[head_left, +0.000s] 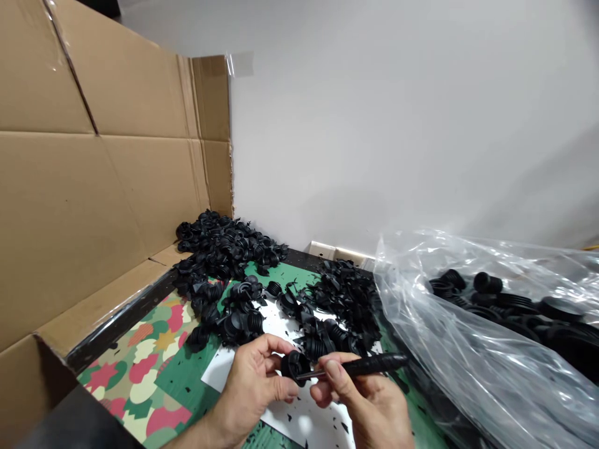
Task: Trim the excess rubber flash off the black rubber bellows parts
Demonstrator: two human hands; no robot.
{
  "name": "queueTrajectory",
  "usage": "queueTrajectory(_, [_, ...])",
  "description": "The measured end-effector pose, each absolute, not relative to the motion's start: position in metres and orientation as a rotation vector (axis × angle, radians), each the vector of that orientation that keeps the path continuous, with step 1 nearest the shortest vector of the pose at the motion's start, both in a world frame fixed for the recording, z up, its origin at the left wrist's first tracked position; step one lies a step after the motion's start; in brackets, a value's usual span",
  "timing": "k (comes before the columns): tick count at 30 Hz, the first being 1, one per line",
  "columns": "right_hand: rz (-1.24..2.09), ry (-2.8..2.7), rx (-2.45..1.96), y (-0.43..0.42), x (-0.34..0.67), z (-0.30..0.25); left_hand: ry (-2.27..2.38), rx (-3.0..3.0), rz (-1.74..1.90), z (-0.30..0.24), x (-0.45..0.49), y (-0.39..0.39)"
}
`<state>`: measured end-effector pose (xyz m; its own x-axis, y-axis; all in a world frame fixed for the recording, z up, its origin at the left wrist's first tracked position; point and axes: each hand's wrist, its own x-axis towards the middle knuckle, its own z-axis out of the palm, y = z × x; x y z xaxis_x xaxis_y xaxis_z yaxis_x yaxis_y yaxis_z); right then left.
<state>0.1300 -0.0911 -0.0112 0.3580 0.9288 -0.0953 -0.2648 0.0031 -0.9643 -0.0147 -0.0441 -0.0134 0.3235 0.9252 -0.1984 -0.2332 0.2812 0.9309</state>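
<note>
Between the thumb and fingers of my left hand (253, 380) is a round, hollow black rubber or plastic part (292, 362), its opening turned towards my right hand (374, 402). That hand is closed around a black-handled tool (377, 363), pen-like in grip, with a thin metal shaft. The shaft's end reaches the rim of the part; its exact tip is hidden. Just beyond my hands lies a cluster of ribbed black parts (241, 325). Below them is a white sheet (327, 424) sprinkled with small black scraps.
Cardboard walls (140, 181) rise on the left. At the back left is a heap of black ribbed parts (219, 240); a pile of black scraps (349, 299) lies right of centre. A clear plastic bag (421, 337) on the right holds black parts. Behind stands a pale wall (397, 125).
</note>
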Motion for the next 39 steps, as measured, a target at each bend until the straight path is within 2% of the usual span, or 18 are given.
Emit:
queueTrajectory(4, [0.853, -0.876, -1.282, -0.095, 0.126, -0.008, 0.893, 0.989, 0.915, -0.014, -0.015, -0.046])
queueTrajectory(11, [-0.037, -1.216, -1.288, -0.098, 0.14, -0.005, 0.909, 0.94, 0.872, -0.014, -0.016, -0.049])
queueTrajectory(15, [-0.256, -1.306, -1.302, -0.096, 0.156, -0.007, 0.916, 0.914, 0.805, -0.007, -0.019, -0.05])
queueTrajectory(19, [-0.389, -1.274, -1.529, -0.097, 0.179, -0.008, 0.882, 0.902, 0.69, -0.002, -0.033, -0.048])
queueTrajectory(22, [-0.283, -1.173, -1.663, -0.098, 0.192, -0.008, 0.828, 0.888, 0.76, 0.0, -0.042, -0.047])
queueTrajectory(27, [0.417, -0.911, -1.612, -0.094, 0.185, -0.012, 0.795, 0.853, 0.871, 0.004, -0.047, -0.048])
queueTrajectory(29, [0.582, -0.877, -1.518, -0.092, 0.179, -0.012, 0.777, 0.851, 0.885, 0.006, -0.048, -0.048])
queueTrajectory(39, [0.779, -0.721, -1.229, -0.091, 0.176, -0.016, 0.698, 0.878, 0.886, 0.002, -0.05, -0.046])
